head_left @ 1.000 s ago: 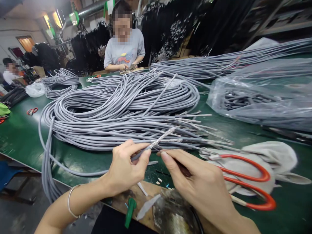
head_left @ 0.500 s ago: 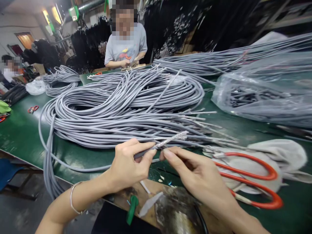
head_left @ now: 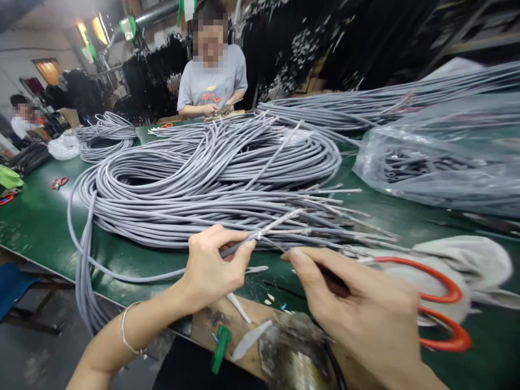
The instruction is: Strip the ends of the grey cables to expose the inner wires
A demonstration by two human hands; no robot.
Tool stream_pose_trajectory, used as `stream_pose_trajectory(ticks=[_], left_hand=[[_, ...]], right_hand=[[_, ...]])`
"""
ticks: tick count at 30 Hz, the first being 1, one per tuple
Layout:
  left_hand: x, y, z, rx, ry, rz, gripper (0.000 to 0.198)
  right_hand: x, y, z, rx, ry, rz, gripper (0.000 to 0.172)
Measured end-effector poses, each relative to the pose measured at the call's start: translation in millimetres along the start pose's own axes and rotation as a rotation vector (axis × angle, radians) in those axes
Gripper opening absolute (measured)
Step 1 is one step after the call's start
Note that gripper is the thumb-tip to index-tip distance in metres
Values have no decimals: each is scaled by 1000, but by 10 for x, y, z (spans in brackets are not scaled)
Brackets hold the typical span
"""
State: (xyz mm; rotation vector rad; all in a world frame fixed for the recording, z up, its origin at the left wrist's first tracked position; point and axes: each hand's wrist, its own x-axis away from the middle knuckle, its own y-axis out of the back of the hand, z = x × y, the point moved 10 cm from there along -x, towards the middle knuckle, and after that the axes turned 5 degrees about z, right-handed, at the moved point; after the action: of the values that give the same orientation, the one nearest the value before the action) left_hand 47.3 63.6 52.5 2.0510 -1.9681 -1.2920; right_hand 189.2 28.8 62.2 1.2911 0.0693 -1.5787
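My left hand (head_left: 217,260) is closed on a grey cable (head_left: 231,249) just behind its stripped end. From its grip a braided, silvery end (head_left: 280,221) sticks out to the upper right. My right hand (head_left: 345,292) pinches the tip of a thin dark strand (head_left: 273,245) that runs from the stripped end, between thumb and forefinger. Close beneath the hands lie small white scraps (head_left: 255,269) on the green table. Scissors with orange handles (head_left: 444,346) lie to the right, partly hidden by my right hand.
Long grey cable bundles (head_left: 170,208) spread over the green table (head_left: 36,216). A clear plastic bag (head_left: 422,162) and pale gloves (head_left: 483,260) are at right. A stained metal block (head_left: 294,352) and green clamp (head_left: 221,346) sit at the front edge. A co-worker (head_left: 212,81) works opposite.
My right hand has moved right, away from my left hand, drawing the thin strand out straight. My left hand keeps its grip on the cable. The camera view has shifted slightly.
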Motion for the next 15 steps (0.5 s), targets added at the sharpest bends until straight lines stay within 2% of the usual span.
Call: stream_pose_trajectory(ticks=[9, 15], left_hand=[[26, 8, -73, -6, -62, -15, 14], [60, -20, -128, -15, -127, -10, 15]], right_hand=[[-21, -149, -5, -3, 5, 109, 19], [-35, -187, -117, -116, -87, 144, 22]])
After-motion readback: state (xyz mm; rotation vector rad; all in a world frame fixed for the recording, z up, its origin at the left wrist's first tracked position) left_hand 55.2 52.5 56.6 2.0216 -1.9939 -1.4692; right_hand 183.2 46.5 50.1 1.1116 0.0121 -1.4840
